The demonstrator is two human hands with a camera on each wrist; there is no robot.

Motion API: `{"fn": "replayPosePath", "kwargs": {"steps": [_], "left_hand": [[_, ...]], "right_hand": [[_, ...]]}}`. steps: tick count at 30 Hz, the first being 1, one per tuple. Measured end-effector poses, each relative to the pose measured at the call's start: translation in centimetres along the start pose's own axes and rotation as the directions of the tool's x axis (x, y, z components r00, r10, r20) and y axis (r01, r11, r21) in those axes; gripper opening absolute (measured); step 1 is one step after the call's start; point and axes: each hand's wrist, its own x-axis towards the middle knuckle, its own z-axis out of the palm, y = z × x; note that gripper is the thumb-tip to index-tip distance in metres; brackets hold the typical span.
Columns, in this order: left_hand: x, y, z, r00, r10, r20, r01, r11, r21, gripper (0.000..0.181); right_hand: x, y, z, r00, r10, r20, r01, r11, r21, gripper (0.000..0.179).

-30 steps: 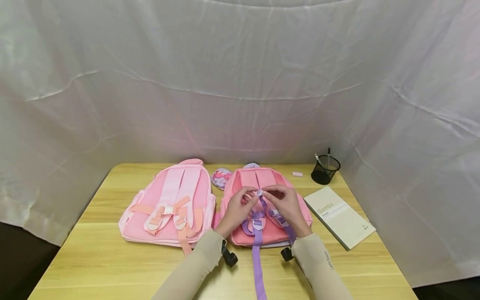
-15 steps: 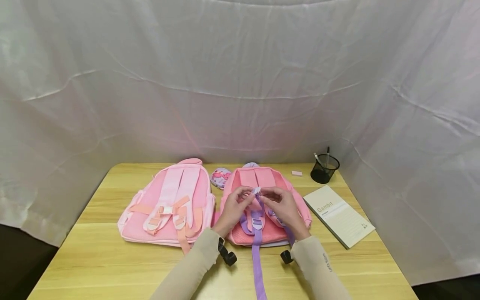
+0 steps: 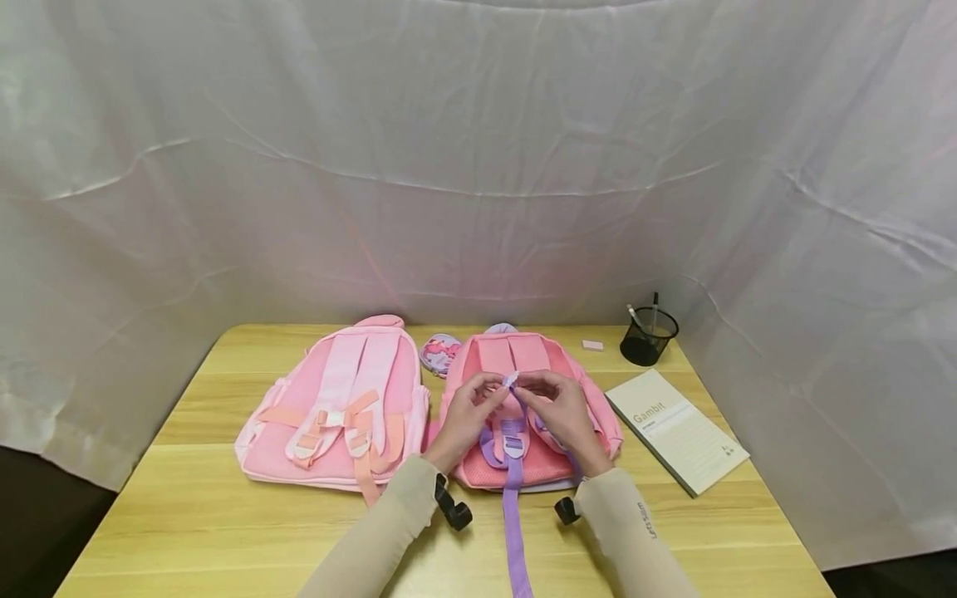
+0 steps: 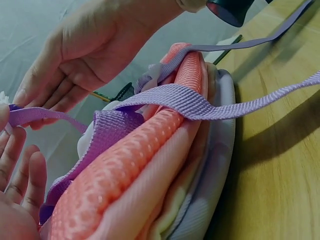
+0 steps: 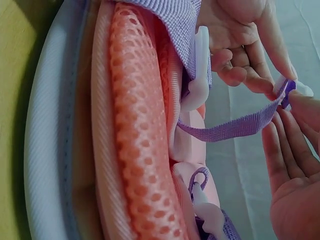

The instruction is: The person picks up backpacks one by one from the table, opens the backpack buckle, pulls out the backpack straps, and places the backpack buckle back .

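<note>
A dark pink backpack (image 3: 474,475) lies with its strap side up in front of me. Above it my left hand (image 3: 465,419) and right hand (image 3: 566,415) meet fingertip to fingertip at a small white plastic buckle (image 3: 511,379). A purple webbing strap (image 5: 240,129) runs from that buckle down to the bag. In the right wrist view, thumb and fingers of each hand pinch the buckle from opposite sides, partly hiding it. White strap adjusters (image 5: 207,215) sit on the shoulder straps. One long purple strap end (image 3: 512,515) hangs over the bag's near edge onto the table.
To the left lies a light pink backpack (image 3: 299,399) with orange straps. A round purple pouch (image 3: 439,355) is between the bags at the back. On the right are a notebook (image 3: 676,432), a black mesh pen cup (image 3: 647,339) and a small pink eraser (image 3: 593,345).
Both hands have shifted slightly left with the buckle, which has turned more upright between the fingertips. Over the last half second they hold nearly still. The bags have not moved.
</note>
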Motion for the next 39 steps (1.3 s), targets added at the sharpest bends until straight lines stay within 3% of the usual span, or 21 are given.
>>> {"fn": "replayPosePath", "kwargs": {"steps": [10,21,26,30,33,39], "left_hand": [[0.0,-0.2,0.1,1.000,-0.004,-0.003,0.004,1.000,0.031,0.023],[0.0,-0.6,0.1,1.000,0.024,0.021,-0.026,0.994,0.103,0.026],[-0.2,-0.4,0.7,0.998,0.060,0.027,-0.064,0.980,0.190,0.023],[-0.1,-0.5,1.1,0.996,0.093,-0.012,-0.087,0.960,0.265,0.012],[-0.2,-0.4,1.2,0.993,0.117,-0.024,-0.105,0.953,0.285,0.008],[-0.3,-0.5,1.1,0.993,0.119,0.023,-0.120,0.948,0.294,0.008]], "right_hand": [[0.1,-0.1,0.1,1.000,0.007,-0.013,-0.007,1.000,-0.001,0.036],[0.3,-0.1,-0.5,1.000,-0.003,0.027,0.005,0.999,-0.048,0.024],[0.5,-0.3,-0.4,1.000,-0.024,0.005,0.024,0.999,-0.041,0.017],[0.5,-0.4,-0.1,0.999,-0.041,0.001,0.041,0.999,-0.030,0.019],[0.5,-0.5,0.0,0.999,-0.037,-0.021,0.036,0.999,-0.034,0.020],[0.7,-0.7,-0.1,0.997,-0.033,-0.071,0.029,0.998,-0.057,0.018]]}}
